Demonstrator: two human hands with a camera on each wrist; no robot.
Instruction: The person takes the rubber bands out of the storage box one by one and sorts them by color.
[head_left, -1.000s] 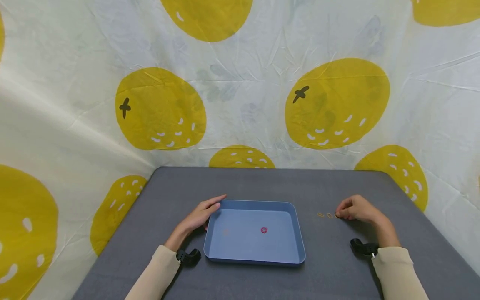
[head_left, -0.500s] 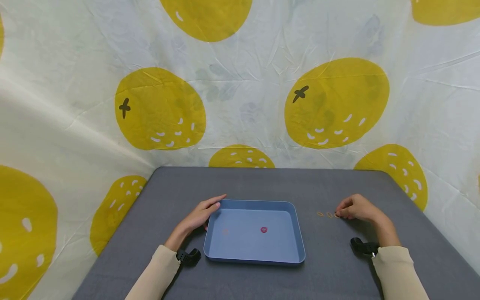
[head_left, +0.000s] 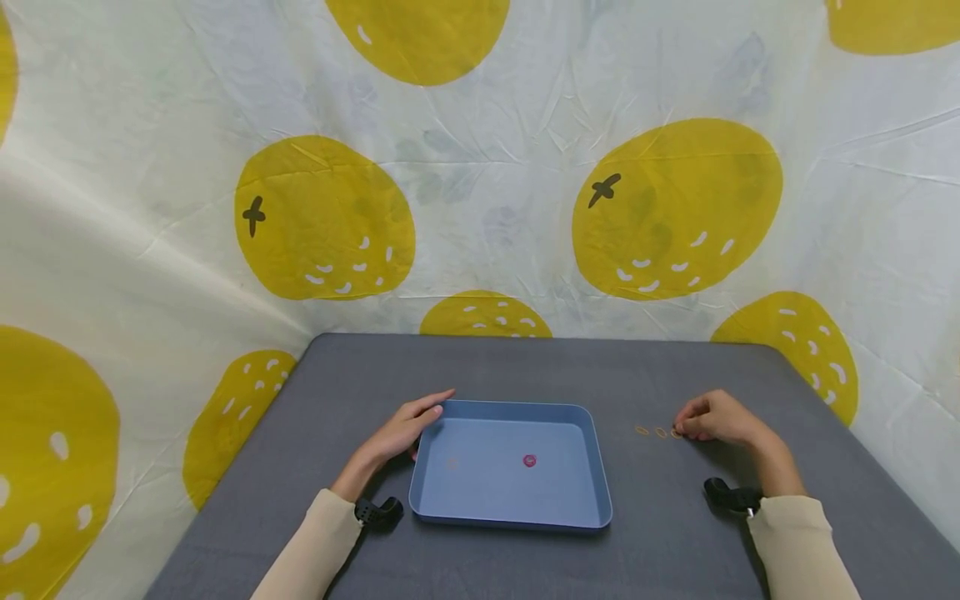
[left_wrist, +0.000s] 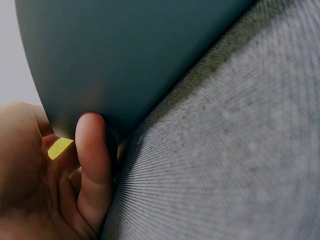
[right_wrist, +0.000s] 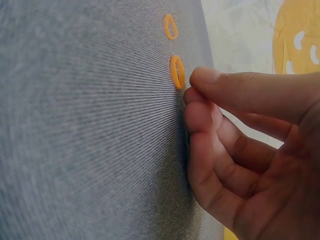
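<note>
In the head view my left hand (head_left: 397, 429) holds the far-left corner of a shallow blue tray (head_left: 510, 521). Its thumb lies over the rim, and a bent finger (left_wrist: 93, 150) presses the outer wall. Inside the tray lie a small pink-red ring (head_left: 529, 460) and a faint orange loop (head_left: 452, 462). To the right, my right hand (head_left: 716, 417) is low over the table, thumb and forefinger pinching at the edge of an orange rubber band (head_left: 676, 433). Two similar bands lie in a row to its left, a middle band (head_left: 661, 432) and an outer band (head_left: 642, 430).
A grey cloth-covered table (head_left: 510, 571) carries everything. Behind and to the left hangs a white curtain (head_left: 487, 225) printed with large yellow fruit. A black wrist camera (head_left: 381, 512) sits on the left wrist, another camera (head_left: 731, 496) on the right.
Both hands, the tray and the bands keep nearly the same places. The whole head view has shifted by only a few pixels.
</note>
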